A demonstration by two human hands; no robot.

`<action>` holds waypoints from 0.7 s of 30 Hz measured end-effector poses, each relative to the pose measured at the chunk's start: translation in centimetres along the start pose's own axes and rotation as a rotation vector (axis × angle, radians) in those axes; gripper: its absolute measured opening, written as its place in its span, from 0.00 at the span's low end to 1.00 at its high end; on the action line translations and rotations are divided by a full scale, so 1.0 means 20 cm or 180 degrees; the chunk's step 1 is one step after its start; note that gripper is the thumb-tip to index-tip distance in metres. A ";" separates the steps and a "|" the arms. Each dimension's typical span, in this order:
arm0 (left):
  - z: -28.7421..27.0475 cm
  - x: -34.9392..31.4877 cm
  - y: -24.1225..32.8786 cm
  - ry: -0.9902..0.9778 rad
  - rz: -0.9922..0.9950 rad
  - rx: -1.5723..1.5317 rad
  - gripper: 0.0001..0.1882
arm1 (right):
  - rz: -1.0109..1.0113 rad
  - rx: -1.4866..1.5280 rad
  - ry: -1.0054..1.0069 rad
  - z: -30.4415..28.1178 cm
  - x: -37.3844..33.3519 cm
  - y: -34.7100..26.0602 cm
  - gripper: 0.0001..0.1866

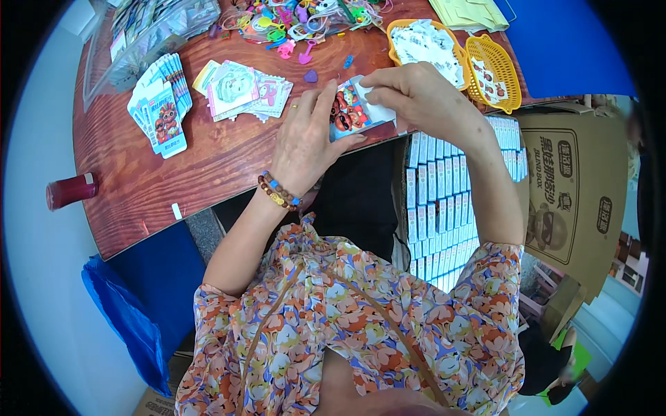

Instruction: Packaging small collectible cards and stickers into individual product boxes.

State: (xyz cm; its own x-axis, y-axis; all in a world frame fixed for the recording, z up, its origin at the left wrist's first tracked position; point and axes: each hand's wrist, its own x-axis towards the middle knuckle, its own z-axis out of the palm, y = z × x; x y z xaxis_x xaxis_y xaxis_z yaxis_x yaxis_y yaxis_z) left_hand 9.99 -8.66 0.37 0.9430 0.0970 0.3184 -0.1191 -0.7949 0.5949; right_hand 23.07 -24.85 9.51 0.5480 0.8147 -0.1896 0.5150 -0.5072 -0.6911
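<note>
A small printed cardboard box [349, 114], blue with red cartoon figures, is held at the table's front edge. My left hand [303, 139] grips it from the left, thumb along its near side and fingers along the far side. At the box's right end, my right hand [424, 93] is closed in a pinch. Something white [378, 111] shows under those fingers; whether it is a flap or a packet I cannot tell. Left of my left hand lie loose printed cards [239, 90] and a fanned stack of flattened boxes [163, 114].
Yellow baskets hold white packets [427, 50] and small printed pieces [491, 88]. Small colourful plastic toys [300, 26] are heaped at the back, beside a clear bin [97, 82]. A red jar [71, 191] is at the left edge. Below right, an open carton [579, 187] holds rows of boxes [444, 184].
</note>
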 end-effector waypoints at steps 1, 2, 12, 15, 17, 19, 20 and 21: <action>0.00 0.00 0.00 0.0054 -0.0005 -0.0013 0.44 | 0.0004 0.0003 -0.0003 0.01 -0.01 0.00 0.16; 0.01 0.01 0.00 0.0116 0.0037 -0.0071 0.44 | 0.0090 0.0254 0.0044 0.00 -0.03 -0.01 0.16; -0.06 -0.04 -0.03 0.0142 -0.0115 -0.0205 0.43 | 0.0929 -0.0292 0.1871 -0.41 -0.15 0.64 0.13; -0.05 -0.04 -0.03 0.0219 -0.0033 -0.0219 0.43 | 0.1536 -0.0748 0.1442 -0.46 -0.20 0.99 0.12; -0.06 -0.05 -0.03 0.0173 -0.0080 -0.0201 0.44 | 0.1429 -0.1108 0.1151 -0.45 -0.18 1.03 0.12; -0.07 -0.07 -0.02 0.0095 -0.0207 -0.0230 0.44 | 0.2056 -0.0490 0.0910 -0.45 -0.14 1.01 0.14; -0.07 -0.07 -0.03 0.0097 -0.0202 -0.0224 0.44 | 0.1984 -0.0603 0.0842 -0.46 -0.13 1.01 0.12; -0.06 -0.08 -0.04 0.0134 -0.0164 -0.0226 0.44 | 0.1981 -0.0601 0.0850 -0.47 -0.13 1.03 0.12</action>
State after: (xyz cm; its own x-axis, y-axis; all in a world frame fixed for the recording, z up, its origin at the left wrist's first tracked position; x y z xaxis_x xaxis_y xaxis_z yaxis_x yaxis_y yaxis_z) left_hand 8.14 -7.42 0.18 0.9347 0.1630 0.3159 -0.0938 -0.7440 0.6615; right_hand 38.34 -40.09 2.33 0.9087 0.2726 -0.3162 0.1455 -0.9167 -0.3721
